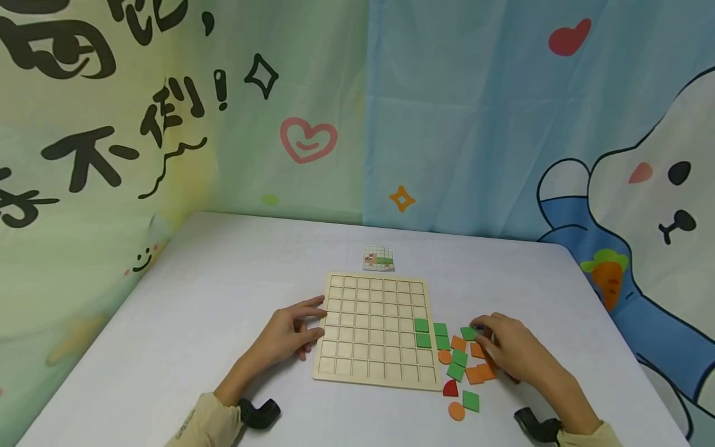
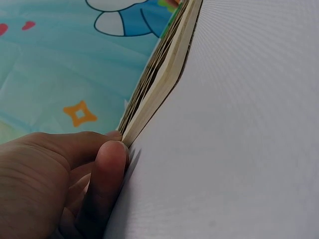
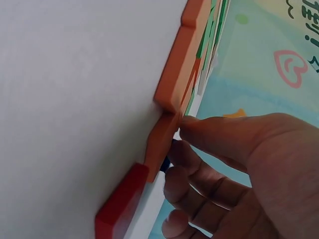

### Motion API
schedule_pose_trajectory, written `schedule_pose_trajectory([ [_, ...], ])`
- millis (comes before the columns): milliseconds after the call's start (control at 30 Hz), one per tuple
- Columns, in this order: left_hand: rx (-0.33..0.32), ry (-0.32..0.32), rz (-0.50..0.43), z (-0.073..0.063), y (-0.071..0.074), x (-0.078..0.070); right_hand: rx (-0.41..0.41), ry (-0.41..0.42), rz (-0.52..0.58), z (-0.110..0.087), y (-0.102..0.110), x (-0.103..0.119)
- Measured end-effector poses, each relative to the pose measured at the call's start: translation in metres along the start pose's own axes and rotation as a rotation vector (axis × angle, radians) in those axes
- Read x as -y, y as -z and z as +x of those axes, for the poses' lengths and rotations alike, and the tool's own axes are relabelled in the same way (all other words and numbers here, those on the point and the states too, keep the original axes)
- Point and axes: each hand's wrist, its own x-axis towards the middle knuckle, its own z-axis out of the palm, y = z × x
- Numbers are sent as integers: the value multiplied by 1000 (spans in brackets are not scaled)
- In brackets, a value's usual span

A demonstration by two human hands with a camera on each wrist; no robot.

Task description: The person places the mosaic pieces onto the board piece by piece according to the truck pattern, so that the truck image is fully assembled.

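Observation:
A pale wooden grid board [image 1: 368, 335] lies flat on the table, with two green squares [image 1: 421, 333] in its right-hand column. My left hand [image 1: 285, 332] rests at the board's left edge, its fingertips touching the side; the left wrist view shows thumb and finger right at the board's edge [image 2: 157, 94]. To the right of the board, my right hand [image 1: 516, 347] reaches down over loose pieces, fingers bent and slightly apart. Its fingertips are beside a green square [image 1: 467, 334] and a dark blue piece [image 3: 165, 164], close to orange pieces [image 3: 174, 69].
More green squares [image 1: 471, 401], orange circles [image 1: 456, 411] and a red quarter-round piece [image 1: 450, 388] are scattered right of the board. A small picture card [image 1: 378, 258] lies behind it. Printed curtains [image 1: 313, 180] hang behind the white table [image 1: 251, 261].

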Motion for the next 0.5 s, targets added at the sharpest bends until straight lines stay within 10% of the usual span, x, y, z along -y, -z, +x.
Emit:
schedule_pose_trajectory([
  [500, 3, -2, 14, 0, 0, -1, 72, 2, 17, 0, 5, -5],
])
